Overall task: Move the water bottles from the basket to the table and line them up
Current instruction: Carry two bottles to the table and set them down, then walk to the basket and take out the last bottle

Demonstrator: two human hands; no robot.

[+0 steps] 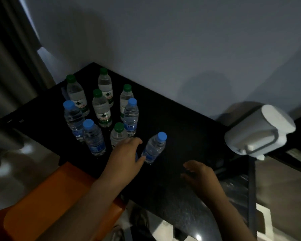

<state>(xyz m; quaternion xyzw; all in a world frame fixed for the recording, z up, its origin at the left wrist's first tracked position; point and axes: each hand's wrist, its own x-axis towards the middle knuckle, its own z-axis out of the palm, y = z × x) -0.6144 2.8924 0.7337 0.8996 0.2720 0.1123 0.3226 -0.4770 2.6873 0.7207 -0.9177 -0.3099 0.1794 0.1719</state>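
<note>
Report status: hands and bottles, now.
Left grip against blue-capped clear plastic water bottle, hold unclear. Right grip open, empty. Eight other bottles clustered on black table, no line yet. White plastic appliance at right edge, apart.

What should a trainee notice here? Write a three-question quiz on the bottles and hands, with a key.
1. How many clear plastic water bottles with green caps stand on the black table?
2. True or false: the right hand holds a bottle.
3. The clear plastic bottle nearest the left hand stands at that hand's thumb side. Its cap is: A green, B blue, C white.

Key: 1. Five. 2. False: its fingers are loosely curled over the table and hold nothing. 3. B.
</note>
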